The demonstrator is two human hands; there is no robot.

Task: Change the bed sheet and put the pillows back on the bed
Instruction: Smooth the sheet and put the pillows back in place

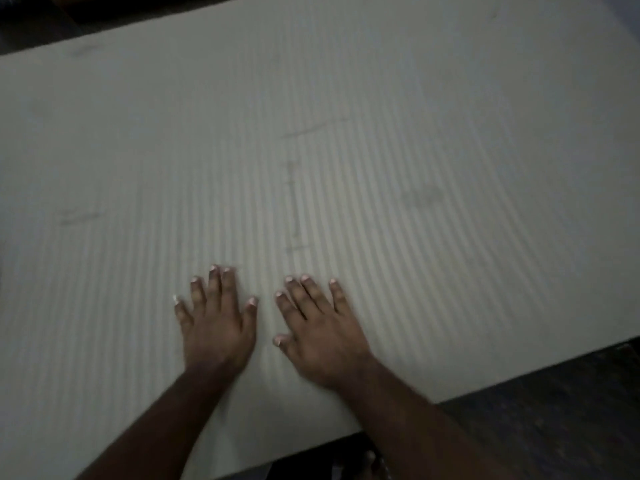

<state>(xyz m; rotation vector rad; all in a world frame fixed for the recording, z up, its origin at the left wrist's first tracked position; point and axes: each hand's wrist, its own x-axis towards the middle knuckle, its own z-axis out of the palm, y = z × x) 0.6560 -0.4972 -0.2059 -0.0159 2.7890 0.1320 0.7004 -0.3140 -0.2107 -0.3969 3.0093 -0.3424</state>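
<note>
Head view shows your white striped bed sheet (346, 150) spread flat across the bed, filling most of the scene from the far edge to the near edge. Dark floor (554, 427) lies near right. Your left hand (216, 323) and right hand (322, 337) rest side by side on the sheet, palms down, fingers straight and spread, grasping nothing.
</note>
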